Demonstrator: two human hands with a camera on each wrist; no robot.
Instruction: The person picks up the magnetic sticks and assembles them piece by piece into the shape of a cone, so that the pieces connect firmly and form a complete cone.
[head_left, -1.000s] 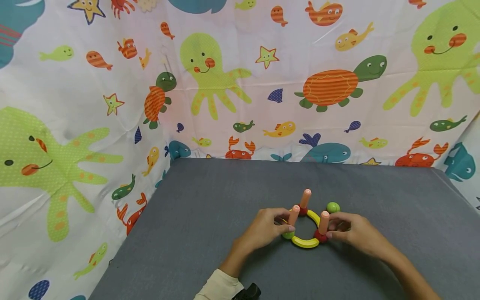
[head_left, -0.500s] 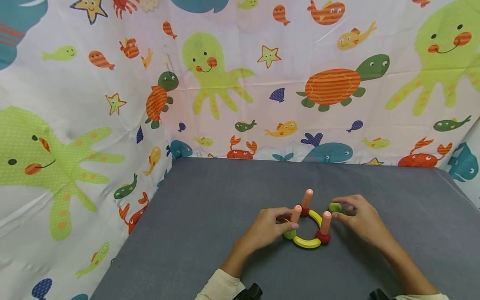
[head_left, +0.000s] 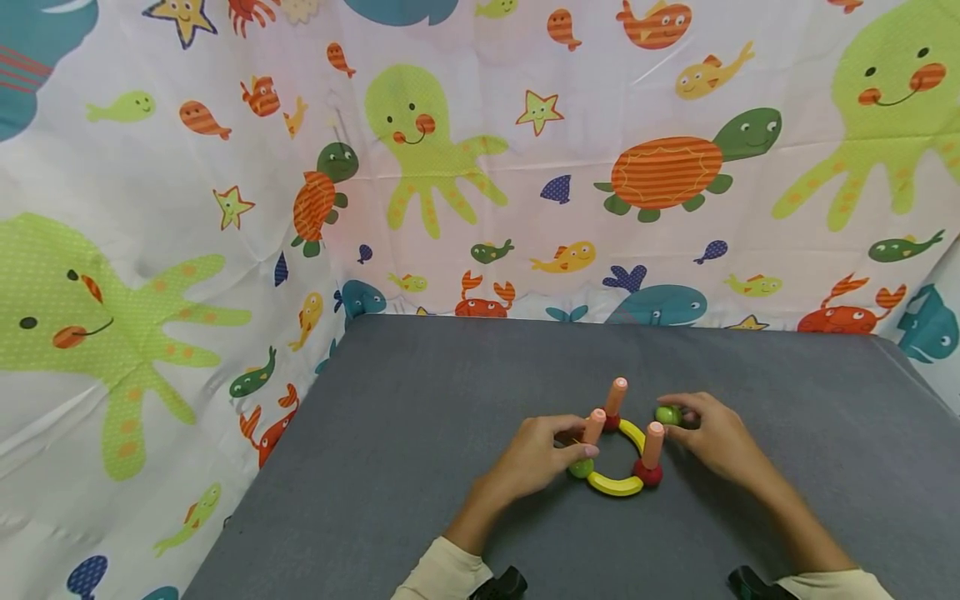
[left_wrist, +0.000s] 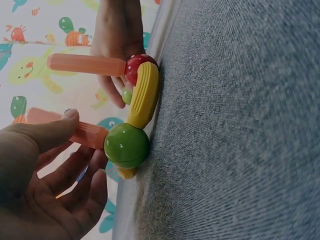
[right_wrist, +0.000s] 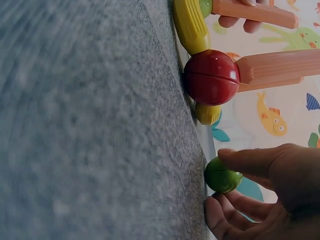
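On the grey table a ring of yellow curved pieces joined by balls lies flat, with upright peach rods on the balls. My left hand pinches the left peach rod, which stands in a green ball. At the ring's right, another peach rod rises from a red ball. The rear peach rod also stands on a red ball. Apart from the ring, behind its right side, my right hand holds a loose green ball between thumb and fingers.
The grey table reaches back to a white curtain printed with sea animals. More of the curtain hangs along the left edge of the table. Black wrist straps show below both sleeves.
My right hand has left the ring's right red ball and moved back to the loose green ball, taking hold of it. The left hand stays at the left rod.
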